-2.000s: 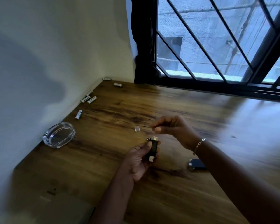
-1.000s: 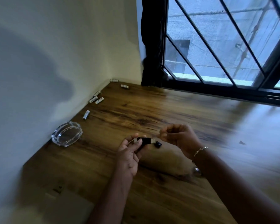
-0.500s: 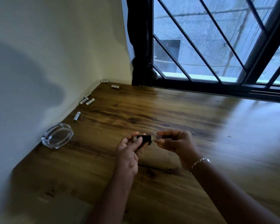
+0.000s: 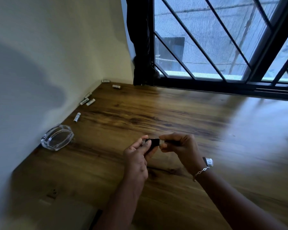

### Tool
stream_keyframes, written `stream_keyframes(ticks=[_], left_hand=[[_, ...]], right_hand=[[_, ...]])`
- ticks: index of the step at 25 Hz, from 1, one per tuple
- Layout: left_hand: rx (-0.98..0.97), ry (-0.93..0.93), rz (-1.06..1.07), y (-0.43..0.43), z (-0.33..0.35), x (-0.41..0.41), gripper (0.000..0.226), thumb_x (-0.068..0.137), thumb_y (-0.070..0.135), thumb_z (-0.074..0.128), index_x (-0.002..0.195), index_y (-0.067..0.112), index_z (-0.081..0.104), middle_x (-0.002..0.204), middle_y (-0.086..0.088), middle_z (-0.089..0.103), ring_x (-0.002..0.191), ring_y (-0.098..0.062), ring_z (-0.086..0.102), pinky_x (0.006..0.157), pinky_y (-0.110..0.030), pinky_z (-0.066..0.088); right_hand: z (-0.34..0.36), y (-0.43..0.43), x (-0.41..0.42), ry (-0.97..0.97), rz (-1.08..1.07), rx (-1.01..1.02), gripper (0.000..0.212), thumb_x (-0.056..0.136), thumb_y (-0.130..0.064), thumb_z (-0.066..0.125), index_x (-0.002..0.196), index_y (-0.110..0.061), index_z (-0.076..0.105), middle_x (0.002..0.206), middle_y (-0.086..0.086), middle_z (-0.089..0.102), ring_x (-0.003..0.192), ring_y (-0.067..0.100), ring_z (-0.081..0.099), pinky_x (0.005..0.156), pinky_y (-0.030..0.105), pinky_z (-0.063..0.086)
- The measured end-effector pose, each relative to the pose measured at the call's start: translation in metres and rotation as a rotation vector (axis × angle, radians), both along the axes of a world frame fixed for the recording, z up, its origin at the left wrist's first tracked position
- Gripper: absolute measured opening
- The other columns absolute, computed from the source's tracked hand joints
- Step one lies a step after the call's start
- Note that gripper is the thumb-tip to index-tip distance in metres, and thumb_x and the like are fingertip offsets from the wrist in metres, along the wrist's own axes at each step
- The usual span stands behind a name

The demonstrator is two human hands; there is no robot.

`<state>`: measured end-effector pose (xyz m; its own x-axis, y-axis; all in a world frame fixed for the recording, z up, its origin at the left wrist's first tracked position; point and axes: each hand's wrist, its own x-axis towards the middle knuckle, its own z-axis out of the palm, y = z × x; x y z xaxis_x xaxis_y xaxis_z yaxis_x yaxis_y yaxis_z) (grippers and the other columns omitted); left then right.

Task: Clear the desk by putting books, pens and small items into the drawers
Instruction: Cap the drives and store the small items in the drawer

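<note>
Black, the device [image 4: 154, 142] is sitting clasped in my left grip [image 4: 136, 156] while my right grip [image 4: 179, 148] is pinching its pale end, so I am favouring a straight, gentle push.

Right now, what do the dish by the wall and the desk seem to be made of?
The dish looks like thick clear glass: see-through, with a glinting rim. The desk looks like wood or wood-look laminate, semi-gloss: dark grain streaks, window light reflected.
</note>
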<state>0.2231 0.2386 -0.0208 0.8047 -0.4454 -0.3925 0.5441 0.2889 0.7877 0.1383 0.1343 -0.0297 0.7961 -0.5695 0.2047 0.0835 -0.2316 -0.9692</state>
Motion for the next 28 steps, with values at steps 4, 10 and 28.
stream_keyframes(ticks=[4, 10, 28], left_hand=[[0.012, 0.061, 0.006, -0.003, -0.007, -0.004, 0.018, 0.084, -0.012, 0.053, 0.094, -0.002, 0.063, 0.094, -0.011, 0.063, 0.082, -0.02, 0.064, 0.055, -0.022, 0.058], [0.116, -0.139, -0.088, -0.013, -0.021, -0.022, 0.024, 0.084, -0.007, 0.058, 0.103, 0.005, 0.065, 0.102, -0.01, 0.066, 0.093, -0.019, 0.065, 0.068, -0.023, 0.058], [0.86, -1.425, -0.397, -0.021, -0.077, 0.045, 0.035, 0.085, -0.007, 0.05, 0.114, 0.005, 0.066, 0.126, -0.012, 0.061, 0.121, -0.024, 0.055, 0.102, -0.022, 0.034]], right_hand=[[-0.002, -0.002, -0.005, 0.048, -0.003, 0.0, 0.035, 0.072, 0.006, 0.07, 0.08, -0.028, 0.069, 0.075, -0.005, 0.069, 0.069, 0.011, 0.068, 0.067, 0.03, 0.058], [-0.001, -0.014, -0.013, 0.338, -0.074, -0.31, 0.021, 0.072, -0.006, 0.074, 0.09, -0.015, 0.071, 0.08, -0.009, 0.063, 0.075, 0.009, 0.062, 0.067, 0.017, 0.05], [-0.031, -0.077, -0.044, 0.637, -0.16, -0.7, 0.03, 0.083, -0.021, 0.065, 0.113, -0.017, 0.066, 0.13, 0.001, 0.056, 0.118, 0.021, 0.052, 0.095, 0.024, 0.038]])
